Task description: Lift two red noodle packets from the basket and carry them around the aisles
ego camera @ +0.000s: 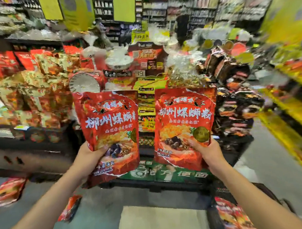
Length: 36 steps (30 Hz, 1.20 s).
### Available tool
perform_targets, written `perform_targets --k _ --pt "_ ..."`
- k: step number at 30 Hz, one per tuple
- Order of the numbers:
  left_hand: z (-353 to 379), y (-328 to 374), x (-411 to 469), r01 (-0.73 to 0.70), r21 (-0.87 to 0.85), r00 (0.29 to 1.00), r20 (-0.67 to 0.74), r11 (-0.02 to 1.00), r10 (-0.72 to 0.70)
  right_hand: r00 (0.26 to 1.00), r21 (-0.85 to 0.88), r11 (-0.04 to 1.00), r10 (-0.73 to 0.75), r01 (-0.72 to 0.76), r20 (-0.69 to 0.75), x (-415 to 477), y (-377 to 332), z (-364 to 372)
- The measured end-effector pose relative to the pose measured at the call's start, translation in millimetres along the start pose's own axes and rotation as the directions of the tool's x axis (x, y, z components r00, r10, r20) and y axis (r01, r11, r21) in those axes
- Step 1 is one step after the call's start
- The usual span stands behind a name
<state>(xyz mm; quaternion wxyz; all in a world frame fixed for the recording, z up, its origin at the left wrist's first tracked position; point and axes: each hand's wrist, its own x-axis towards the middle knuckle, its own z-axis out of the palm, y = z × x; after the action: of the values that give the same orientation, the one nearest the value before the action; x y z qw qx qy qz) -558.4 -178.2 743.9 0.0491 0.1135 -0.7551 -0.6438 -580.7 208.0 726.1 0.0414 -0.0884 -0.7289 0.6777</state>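
I hold up two matching red noodle packets with white Chinese lettering, side by side in front of a shop display. My left hand [89, 155] grips the left packet [109, 122] at its lower left edge, thumb on the front. My right hand [205, 150] grips the right packet [184, 115] at its lower right corner, thumb pressed on the front. Both packets stand upright, a narrow gap between them.
Behind the packets a display stand [146, 113] is piled with red, gold and dark snack packs. Shelves [157, 10] fill the back. A basket with red packets [230, 214] sits at lower right. Loose red packets [9, 190] lie on the grey floor at left.
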Motion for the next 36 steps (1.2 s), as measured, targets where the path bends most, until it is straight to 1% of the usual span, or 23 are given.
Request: perform_targets --k 5,8,10,13,17,19,26,32,36 --pt "112 11 -33 0.039 -0.029 0.977 0.211 0.999 -0.032 0.984 -0.019 0.999 0.032 -0.036 -0.173 -37 17 -127" --pt "183 15 -55 0.014 -0.007 0.949 0.316 1.000 -0.011 0.971 -0.018 0.998 0.058 -0.064 -0.233 -65 28 -207" --pt "232 19 -76 -0.022 -0.006 0.934 0.357 1.000 0.022 0.972 0.005 0.998 0.066 -0.066 -0.227 -83 35 -261" --pt "301 23 -106 -0.030 -0.003 0.911 0.410 1.000 0.029 0.958 0.035 0.997 0.080 -0.073 -0.274 -107 43 -334" --pt "381 24 -138 -0.046 -0.028 0.882 0.468 0.999 0.054 0.939 0.040 0.995 0.098 -0.090 -0.330 -132 52 -408" --pt "415 26 -150 -0.040 -0.048 0.867 0.495 0.998 0.058 0.927 0.049 0.992 0.123 -0.113 -0.354 -140 58 -437" --pt "504 23 -156 0.061 -0.019 0.819 0.573 0.998 -0.039 0.892 0.048 0.981 0.190 -0.187 -0.410 -137 84 -502" --pt "563 15 -130 0.103 0.000 0.787 0.611 0.995 -0.081 0.879 0.017 0.971 0.224 -0.240 -0.421 -94 104 -537" --pt "597 3 -99 0.116 0.035 0.793 0.598 0.993 -0.114 0.871 0.004 0.960 0.255 -0.279 -0.420 -55 119 -555"
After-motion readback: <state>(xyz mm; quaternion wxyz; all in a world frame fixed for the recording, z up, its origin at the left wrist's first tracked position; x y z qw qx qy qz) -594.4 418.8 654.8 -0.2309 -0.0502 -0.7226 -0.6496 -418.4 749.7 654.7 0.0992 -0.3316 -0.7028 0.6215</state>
